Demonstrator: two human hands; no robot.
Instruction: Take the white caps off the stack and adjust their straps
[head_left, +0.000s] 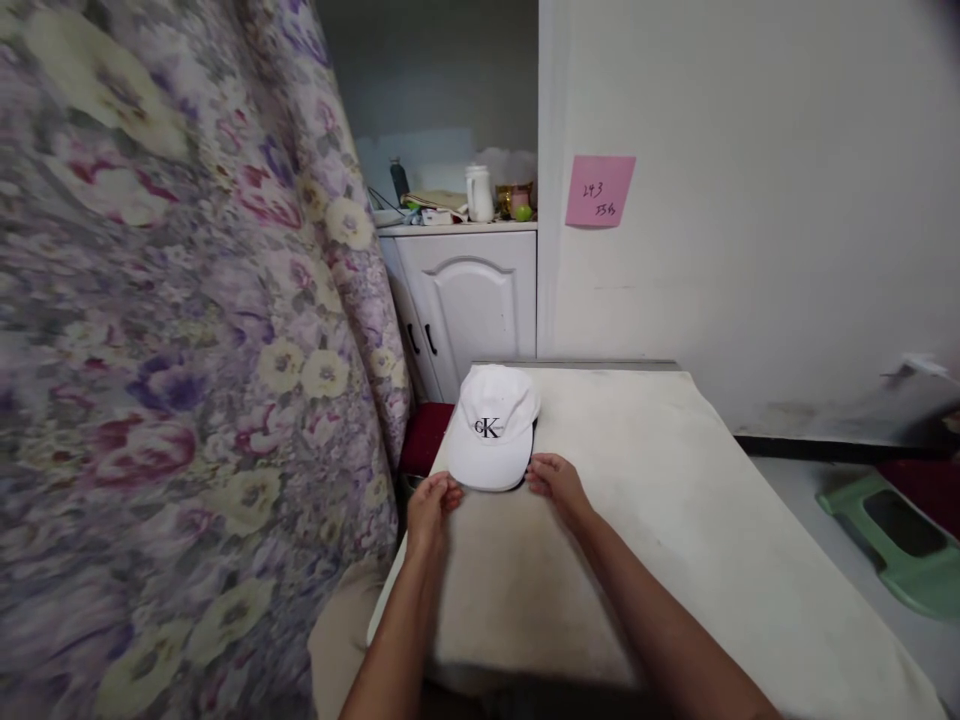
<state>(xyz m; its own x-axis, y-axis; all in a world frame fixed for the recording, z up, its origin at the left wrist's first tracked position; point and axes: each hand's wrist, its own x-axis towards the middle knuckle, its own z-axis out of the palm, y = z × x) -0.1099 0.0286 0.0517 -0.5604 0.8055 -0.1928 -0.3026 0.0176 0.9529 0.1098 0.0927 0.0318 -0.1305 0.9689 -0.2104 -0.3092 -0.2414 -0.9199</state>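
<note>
White cap sits on the table near its far left corner, brim toward the person, black "CK" logo on the front panel readable. Left hand is at the brim's left edge, fingertips touching it, fingers loosely curled, not clamped round anything. Right hand is at the brim's right edge, fingers bent and touching the brim; whether it pinches the brim or just rests against it, can't tell. Both forearms reach in from the bottom of the frame. Table top is off-white and scuffed. Pink note stuck on the wall behind, handwritten, top line reads roughly "243", second line not legible. Left of the table hangs a floral curtain. Behind it, a white cabinet with a white jug and small clutter on top. Green stool on the floor at right.
</note>
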